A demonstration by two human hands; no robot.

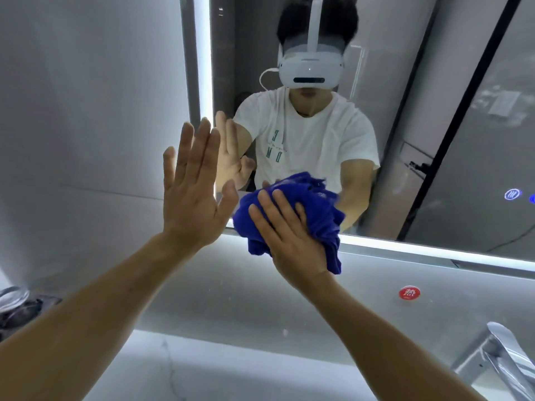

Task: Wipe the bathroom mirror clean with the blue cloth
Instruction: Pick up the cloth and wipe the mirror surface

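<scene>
**A:** Start at the left; what is that hand doing?

**B:** The left hand [192, 192] is raised palm forward, fingers straight and slightly apart, holding nothing; it sits at the lit left edge of the mirror [434, 125]; from this angle I cannot tell whether it touches the glass.

**A:** And the cloth?

**B:** The blue cloth [312, 204] is bunched into a loose wad against the mirror's lower left corner, one tail hanging below the frame; the right hand [289, 238] lies over it, fingers fairly straight and spread, pressing it to the glass rather than pinching it.

**A:** How will it handle?

**B:** Soft, light and limp, I'd judge; it could creep out from under a flat palm, so cover the thick middle of the wad and gather in the tail; the glass is smooth and breakable, so even pressure suits it.

**A:** Further right?

**B:** A round red sticker [409, 293] sits on the wall under the mirror; a chrome tap [503, 351] is at the lower right; most of the glass lies that way, probably left to wipe.
</scene>
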